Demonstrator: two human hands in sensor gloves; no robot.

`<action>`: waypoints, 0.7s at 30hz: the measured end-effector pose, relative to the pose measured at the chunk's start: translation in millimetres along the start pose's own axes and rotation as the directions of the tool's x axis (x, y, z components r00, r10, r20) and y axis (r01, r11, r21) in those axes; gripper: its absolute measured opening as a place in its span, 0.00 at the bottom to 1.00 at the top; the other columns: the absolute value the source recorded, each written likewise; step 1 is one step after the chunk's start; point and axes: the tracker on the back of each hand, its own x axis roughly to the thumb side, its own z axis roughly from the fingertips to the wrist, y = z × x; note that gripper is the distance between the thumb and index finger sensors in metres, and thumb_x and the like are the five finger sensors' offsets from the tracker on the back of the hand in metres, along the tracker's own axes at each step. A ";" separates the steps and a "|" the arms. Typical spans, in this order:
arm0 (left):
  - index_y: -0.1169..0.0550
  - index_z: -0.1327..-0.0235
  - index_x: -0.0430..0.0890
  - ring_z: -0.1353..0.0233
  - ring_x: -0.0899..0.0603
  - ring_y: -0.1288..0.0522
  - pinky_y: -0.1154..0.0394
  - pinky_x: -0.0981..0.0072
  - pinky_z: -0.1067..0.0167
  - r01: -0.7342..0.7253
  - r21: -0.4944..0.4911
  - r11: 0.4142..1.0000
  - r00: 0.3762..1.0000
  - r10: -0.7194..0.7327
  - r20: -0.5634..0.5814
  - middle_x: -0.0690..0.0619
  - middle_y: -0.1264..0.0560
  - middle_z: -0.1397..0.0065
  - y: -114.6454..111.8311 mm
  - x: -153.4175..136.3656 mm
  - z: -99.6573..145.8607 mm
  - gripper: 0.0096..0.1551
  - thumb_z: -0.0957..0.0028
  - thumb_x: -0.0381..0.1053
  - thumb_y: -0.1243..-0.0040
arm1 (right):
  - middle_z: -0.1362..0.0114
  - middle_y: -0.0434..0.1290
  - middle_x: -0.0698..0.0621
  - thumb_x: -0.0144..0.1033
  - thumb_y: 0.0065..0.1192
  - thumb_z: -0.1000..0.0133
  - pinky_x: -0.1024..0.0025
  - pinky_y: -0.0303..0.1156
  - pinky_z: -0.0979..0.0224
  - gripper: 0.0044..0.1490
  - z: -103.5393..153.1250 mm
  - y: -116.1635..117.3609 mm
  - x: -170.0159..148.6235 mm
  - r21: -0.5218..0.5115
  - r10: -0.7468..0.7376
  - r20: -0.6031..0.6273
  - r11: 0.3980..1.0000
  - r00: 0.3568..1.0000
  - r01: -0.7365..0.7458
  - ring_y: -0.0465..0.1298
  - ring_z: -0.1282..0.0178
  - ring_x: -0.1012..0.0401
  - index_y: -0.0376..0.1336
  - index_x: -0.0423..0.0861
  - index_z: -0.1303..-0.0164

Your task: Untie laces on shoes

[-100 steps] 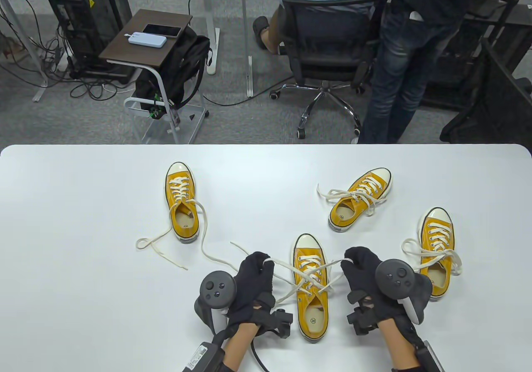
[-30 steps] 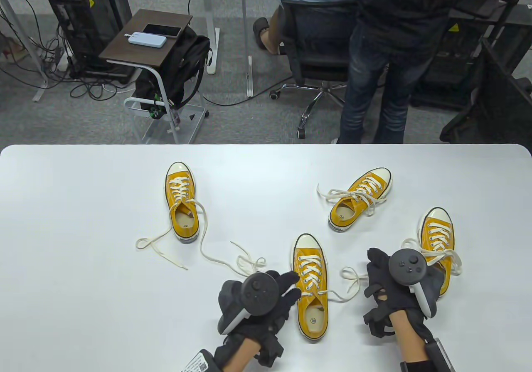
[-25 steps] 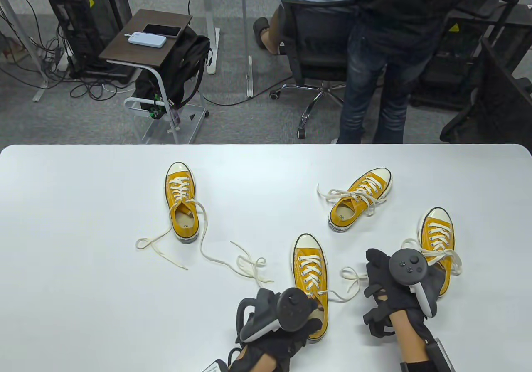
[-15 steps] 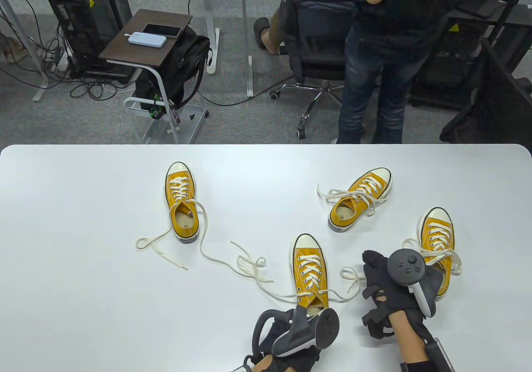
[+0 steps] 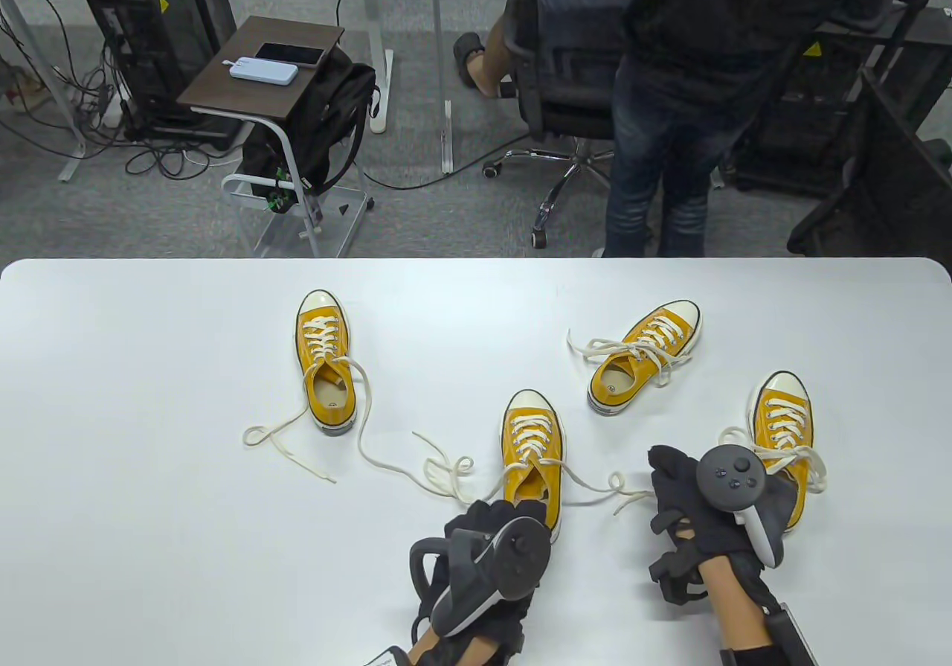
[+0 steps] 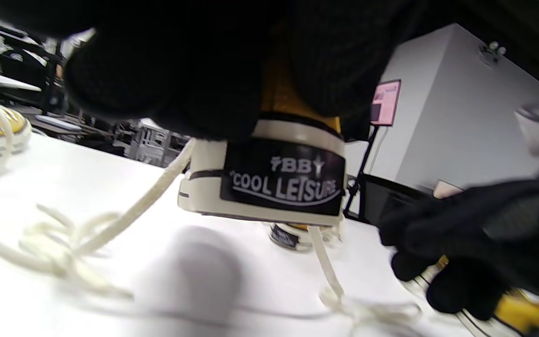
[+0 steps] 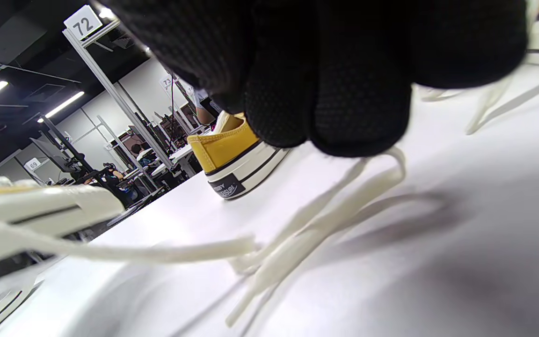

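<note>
Left hand [image 5: 487, 539] on middle shoe's [image 5: 531, 450] heel

Black knit sensor gloves on left hand [image 5: 483, 539] and right hand [image 5: 680, 498]. Dark grey, ring-topped tracker [image 5: 732, 476] with small buttons and white grip strapped on each back. Black wrist modules, seemingly cabled at the cuffs.

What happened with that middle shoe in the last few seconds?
Both hands let go of its laces. The left hand then took the middle shoe by the heel and pushed it away, up the table. The right hand and the other three shoes stayed put.
</note>
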 end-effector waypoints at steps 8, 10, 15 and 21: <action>0.13 0.47 0.57 0.52 0.36 0.18 0.21 0.52 0.58 0.079 0.099 0.992 0.992 -0.068 -0.110 0.45 0.14 0.54 44.4 -32.7 -37.5 0.21 0.51 0.58 0.38 | 0.38 0.79 0.38 0.33 0.67 0.47 0.46 0.76 0.52 0.27 -0.2 -0.9 2.6 -0.003 -0.008 0.017 1.000 1.000 0.008 0.82 0.55 0.45 0.69 0.43 0.36; 0.13 0.47 0.57 0.52 0.36 0.18 0.21 0.52 0.57 0.099 0.108 0.989 0.986 -0.083 -0.144 0.45 0.14 0.53 49.5 -40.5 -50.6 0.21 0.51 0.58 0.38 | 0.38 0.79 0.38 0.33 0.67 0.47 0.46 0.76 0.51 0.27 -0.1 -0.9 2.5 -0.002 -0.009 0.021 1.000 1.000 0.009 0.82 0.55 0.45 0.69 0.43 0.36; 0.13 0.48 0.58 0.50 0.36 0.19 0.21 0.51 0.56 0.118 0.113 0.987 0.971 -0.091 -0.220 0.45 0.14 0.52 52.7 -68.3 -93.9 0.21 0.52 0.57 0.38 | 0.38 0.79 0.38 0.33 0.67 0.47 0.46 0.76 0.51 0.27 0.0 -2.3 1.6 -0.007 -0.017 0.019 1.000 1.000 0.017 0.82 0.55 0.45 0.69 0.43 0.36; 0.13 0.48 0.59 0.49 0.36 0.19 0.21 0.51 0.55 0.176 0.085 0.981 0.945 -0.144 -0.295 0.45 0.14 0.50 39.6 -91.1 -133.7 0.21 0.53 0.57 0.38 | 0.38 0.79 0.38 0.33 0.67 0.47 0.46 0.76 0.51 0.27 -1.0 -3.5 -0.5 -0.012 -0.027 0.012 1.000 1.000 0.027 0.82 0.55 0.44 0.69 0.43 0.36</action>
